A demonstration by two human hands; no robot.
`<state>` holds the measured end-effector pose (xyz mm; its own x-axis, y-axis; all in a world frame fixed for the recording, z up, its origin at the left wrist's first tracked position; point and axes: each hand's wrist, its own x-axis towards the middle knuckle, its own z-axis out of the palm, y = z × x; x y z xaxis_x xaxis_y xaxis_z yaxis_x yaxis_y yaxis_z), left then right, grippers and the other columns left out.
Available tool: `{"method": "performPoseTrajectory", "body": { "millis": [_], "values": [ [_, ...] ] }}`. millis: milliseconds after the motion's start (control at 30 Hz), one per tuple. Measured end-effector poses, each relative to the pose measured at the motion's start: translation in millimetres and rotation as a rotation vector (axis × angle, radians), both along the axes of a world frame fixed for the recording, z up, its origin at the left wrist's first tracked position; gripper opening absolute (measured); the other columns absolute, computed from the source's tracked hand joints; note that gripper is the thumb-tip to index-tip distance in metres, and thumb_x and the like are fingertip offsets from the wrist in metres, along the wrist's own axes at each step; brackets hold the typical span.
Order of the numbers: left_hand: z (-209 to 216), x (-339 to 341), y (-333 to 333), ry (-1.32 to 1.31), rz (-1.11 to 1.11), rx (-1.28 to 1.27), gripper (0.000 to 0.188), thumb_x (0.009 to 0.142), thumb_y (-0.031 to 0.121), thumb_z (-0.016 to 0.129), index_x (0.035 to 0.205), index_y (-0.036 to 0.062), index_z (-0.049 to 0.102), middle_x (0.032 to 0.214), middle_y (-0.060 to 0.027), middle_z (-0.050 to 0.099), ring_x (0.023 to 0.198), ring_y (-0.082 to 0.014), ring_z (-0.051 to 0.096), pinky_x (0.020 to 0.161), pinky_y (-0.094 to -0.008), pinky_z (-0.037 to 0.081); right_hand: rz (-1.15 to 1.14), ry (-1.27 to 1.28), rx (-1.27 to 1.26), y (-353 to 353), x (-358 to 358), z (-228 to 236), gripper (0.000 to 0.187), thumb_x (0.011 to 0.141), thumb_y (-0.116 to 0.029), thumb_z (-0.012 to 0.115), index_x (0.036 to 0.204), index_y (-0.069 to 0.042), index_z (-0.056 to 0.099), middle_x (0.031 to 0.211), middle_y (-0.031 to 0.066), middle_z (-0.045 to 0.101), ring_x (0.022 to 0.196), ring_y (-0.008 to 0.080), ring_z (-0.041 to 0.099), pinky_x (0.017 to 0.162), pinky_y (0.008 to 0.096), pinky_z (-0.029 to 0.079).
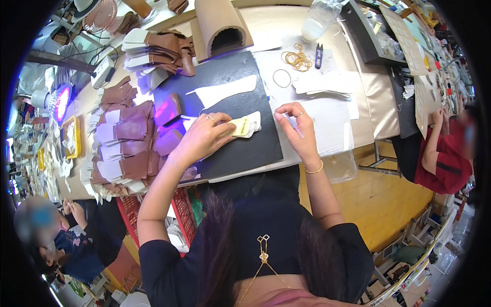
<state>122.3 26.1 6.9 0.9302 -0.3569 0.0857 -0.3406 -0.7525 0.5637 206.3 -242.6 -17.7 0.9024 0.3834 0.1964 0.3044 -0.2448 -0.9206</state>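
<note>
My left hand (207, 135) is closed, with curled fingers gripping the near end of a small stack of white cut pieces with a yellow slip (241, 127) on top. The stack lies on a black mat (245, 153). Just right of the mat, my right hand (299, 130) is raised, its fingers bent around a slim pale stick-like thing (295, 126) whose kind I cannot make out. A long white cut piece (227, 92) lies flat on the mat beyond my left hand. Brown shoe-shaped pieces (168, 110) rest at the mat's left edge under purple light.
Stacks of brown and white leather pieces (125, 135) crowd the left. Farther back stand a brown arched form (220, 25), rubber bands (298, 59), purple thread snips (319, 55) and white sheets (325, 84). A lit lamp (62, 102) stands left. Co-workers sit on both sides.
</note>
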Motion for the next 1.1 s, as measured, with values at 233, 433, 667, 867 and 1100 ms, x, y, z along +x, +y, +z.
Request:
{"method": "performPoseTrajectory", "body": {
  "millis": [233,433,667,867,1100],
  "values": [
    [12,-11,-17,-0.004,0.071,0.049,0.027,0.084,0.016,0.078,0.108,0.0079,0.07,0.111,-0.01,0.064,0.096,-0.0309,0.066,0.084,-0.0417,0.054,0.012,-0.008,-0.027,-2,-5,6,0.01,0.091,-0.008,0.072,0.097,-0.001,0.067,0.094,0.01,0.067,0.088,0.0218,0.064,0.082,0.0308,0.049],
    [-5,-21,-22,-0.056,0.18,0.061,0.026,0.083,0.017,0.079,0.108,0.0096,0.073,0.112,-0.0073,0.067,0.104,-0.0291,0.064,0.089,-0.0402,0.05,-0.002,-0.011,-0.046,-4,-9,5,0.01,0.091,-0.009,0.071,0.097,-0.001,0.068,0.092,0.0087,0.066,0.084,0.0191,0.06,0.08,0.03,0.048],
    [-15,-34,-23,-0.225,0.285,0.007,0.025,0.078,0.017,0.083,0.101,0.01,0.077,0.112,-0.005,0.071,0.101,-0.0258,0.064,0.088,-0.0385,0.049,0.025,-0.013,-0.024,-1,-10,7,0.01,0.092,-0.009,0.07,0.096,-0.001,0.068,0.094,0.0084,0.066,0.084,0.0197,0.06,0.08,0.0298,0.048],
    [-23,-30,-33,-0.254,0.294,-0.004,0.024,0.078,0.017,0.083,0.1,0.0099,0.078,0.112,-0.0047,0.072,0.098,-0.0253,0.063,0.087,-0.0383,0.05,0.048,-0.002,-0.01,2,-12,7,0.01,0.092,-0.008,0.071,0.097,0.0,0.068,0.095,0.0102,0.067,0.087,0.0204,0.063,0.082,0.0304,0.049],
    [-26,-29,-33,-0.257,0.297,-0.006,0.023,0.079,0.016,0.083,0.1,0.0098,0.078,0.112,-0.0041,0.072,0.099,-0.0249,0.063,0.087,-0.0378,0.049,0.041,0.014,-0.046,0,-13,8,0.01,0.093,-0.008,0.069,0.098,0.0,0.068,0.096,0.0104,0.068,0.088,0.0206,0.064,0.083,0.0309,0.049]
  ]
}}
